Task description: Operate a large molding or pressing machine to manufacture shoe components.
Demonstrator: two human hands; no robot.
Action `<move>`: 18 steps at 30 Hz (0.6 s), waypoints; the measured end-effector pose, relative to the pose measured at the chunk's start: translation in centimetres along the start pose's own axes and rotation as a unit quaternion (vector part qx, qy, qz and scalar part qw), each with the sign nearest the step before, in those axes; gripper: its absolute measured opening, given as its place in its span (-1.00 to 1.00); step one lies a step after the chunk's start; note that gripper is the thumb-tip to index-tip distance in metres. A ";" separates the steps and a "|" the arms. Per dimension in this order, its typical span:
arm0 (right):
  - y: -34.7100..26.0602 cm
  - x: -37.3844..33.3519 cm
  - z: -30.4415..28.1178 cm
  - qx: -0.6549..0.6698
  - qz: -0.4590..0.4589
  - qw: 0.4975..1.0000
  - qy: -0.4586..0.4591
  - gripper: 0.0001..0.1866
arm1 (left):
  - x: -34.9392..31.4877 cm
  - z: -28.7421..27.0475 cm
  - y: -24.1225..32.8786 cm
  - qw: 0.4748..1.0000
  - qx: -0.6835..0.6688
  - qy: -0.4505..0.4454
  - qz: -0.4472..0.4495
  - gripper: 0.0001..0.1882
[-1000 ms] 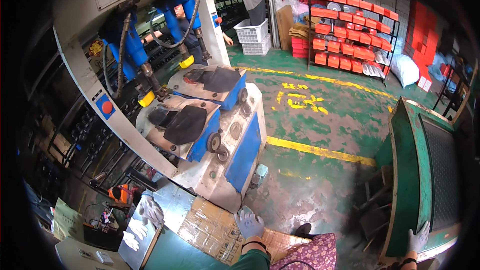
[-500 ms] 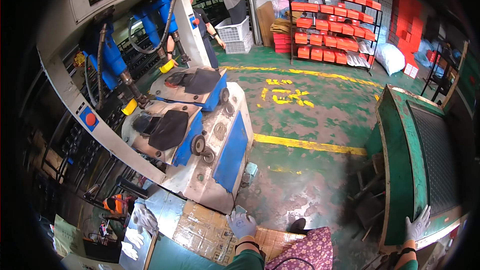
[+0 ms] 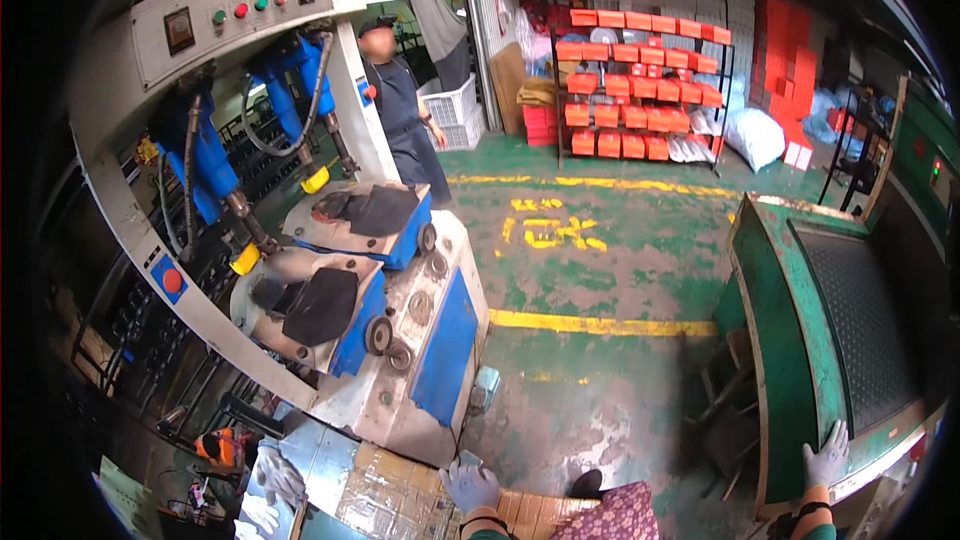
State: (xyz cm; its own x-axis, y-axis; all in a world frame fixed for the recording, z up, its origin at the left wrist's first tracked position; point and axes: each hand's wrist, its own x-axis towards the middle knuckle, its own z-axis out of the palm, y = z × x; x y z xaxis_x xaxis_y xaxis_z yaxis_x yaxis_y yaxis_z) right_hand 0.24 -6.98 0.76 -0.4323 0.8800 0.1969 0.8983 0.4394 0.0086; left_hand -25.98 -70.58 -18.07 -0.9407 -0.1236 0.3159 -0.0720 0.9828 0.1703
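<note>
My left hand (image 3: 470, 488), in a pale grey glove, rests with fingers apart at the far edge of a cardboard sheet (image 3: 385, 488) covered in clear tape. My right hand (image 3: 827, 460), gloved alike, lies with fingers stretched out on the near frame of a green machine (image 3: 778, 250). Inside that frame runs a dark, dimpled belt (image 3: 865, 310). Neither hand holds anything. Ahead on the left stands a white and blue press (image 3: 435, 360) with two padded stations, each bearing a dark flat piece (image 3: 322, 306). Yellow-tipped blue cylinders (image 3: 205, 160) hang above them.
Beyond the press stands a person (image 3: 400, 115) in a dark apron. A rack (image 3: 640, 85) of red boxes is at the back. Loose gloves (image 3: 280, 475) lie near a metal surface on the left. Patterned purple cloth (image 3: 615, 515) is near me. Yellow lines (image 3: 600, 324) cross the green floor.
My view has tilted up a little, so the scene sits lower and the standing person shows more fully. Both hands stay on the same surfaces.
</note>
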 end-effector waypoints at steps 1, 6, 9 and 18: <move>0.1 -0.2 -0.1 0.006 0.005 1.000 0.006 0.19 | 0.0 0.0 -0.1 1.000 -0.007 0.005 0.001 -0.79; -2.3 -0.8 -1.8 -0.017 0.013 1.000 0.003 0.27 | -0.4 0.9 -1.2 0.999 -0.006 0.032 0.003 -0.79; -0.9 -0.4 -0.8 -0.020 0.018 0.999 -0.026 0.21 | 0.5 -0.7 0.0 1.000 -0.007 -0.002 -0.003 -0.75; -2.2 -0.2 -1.5 -0.021 0.015 0.999 -0.019 0.12 | 0.9 -1.4 0.8 0.998 -0.008 -0.050 -0.028 -0.68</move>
State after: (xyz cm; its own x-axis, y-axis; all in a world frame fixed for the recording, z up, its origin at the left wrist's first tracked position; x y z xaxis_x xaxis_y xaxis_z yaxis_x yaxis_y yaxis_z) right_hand -1.56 -8.44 2.21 -0.4071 0.8992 0.1605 0.9130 0.4055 0.0436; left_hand -26.44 -70.06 -16.34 -0.9637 -0.1635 0.2112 -0.1212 0.9723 0.1996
